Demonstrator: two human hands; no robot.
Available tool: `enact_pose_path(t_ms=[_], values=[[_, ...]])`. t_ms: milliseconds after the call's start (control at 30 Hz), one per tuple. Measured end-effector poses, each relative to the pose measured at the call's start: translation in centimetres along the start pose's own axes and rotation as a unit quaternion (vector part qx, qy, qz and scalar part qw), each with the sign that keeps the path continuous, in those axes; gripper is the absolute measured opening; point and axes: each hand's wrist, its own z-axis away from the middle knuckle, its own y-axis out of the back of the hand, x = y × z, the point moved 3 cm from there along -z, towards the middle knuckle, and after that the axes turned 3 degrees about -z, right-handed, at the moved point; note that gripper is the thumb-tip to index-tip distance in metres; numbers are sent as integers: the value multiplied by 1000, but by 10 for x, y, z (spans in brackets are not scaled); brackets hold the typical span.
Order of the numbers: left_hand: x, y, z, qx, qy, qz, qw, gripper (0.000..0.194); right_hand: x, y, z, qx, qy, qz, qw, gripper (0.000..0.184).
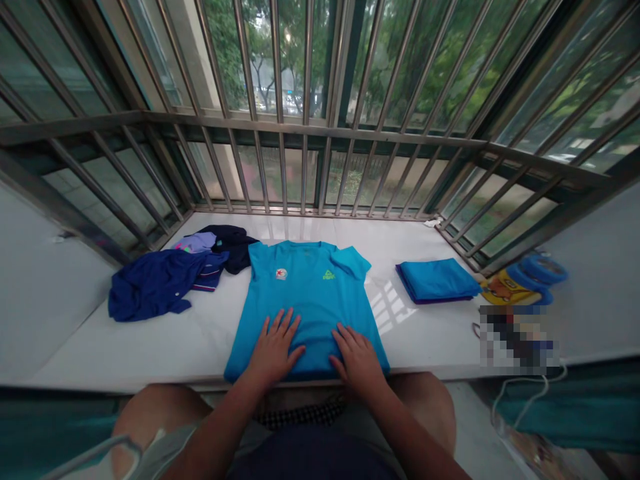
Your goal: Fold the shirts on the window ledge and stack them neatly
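Note:
A turquoise T-shirt [305, 293] lies spread flat on the white window ledge [180, 333], front up, with a small badge and a green logo on the chest. My left hand [274, 348] rests flat on its lower left part, fingers spread and open. My right hand [356, 357] lies flat on its lower right part, fingers stretched out. Neither hand holds anything.
A heap of dark blue and purple clothes [170, 273] lies to the left. A folded turquoise garment [436, 280] sits to the right. A yellow and blue item [520, 280] lies at the far right. Metal window bars [305, 133] enclose the ledge.

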Motion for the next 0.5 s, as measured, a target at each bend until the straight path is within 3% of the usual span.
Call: enact_pose_path(t_ms=[133,200,267,367,500], values=[[20,-4,48,-11,-11,1,1000,85,-8,10,43,-5,16,1,1000,36],[30,-5,65,-10,-7,4,1000,88,-1,23,42,-22,11,-1,1000,26],[38,-5,71,-11,0,11,1000,80,20,41,23,-19,-24,-3,1000,35],[44,4,51,-18,12,31,999,54,66,72,-30,30,-131,-13,991,41],[52,20,-29,-17,-16,78,997,40,115,93,-109,48,-259,-15,965,43]])
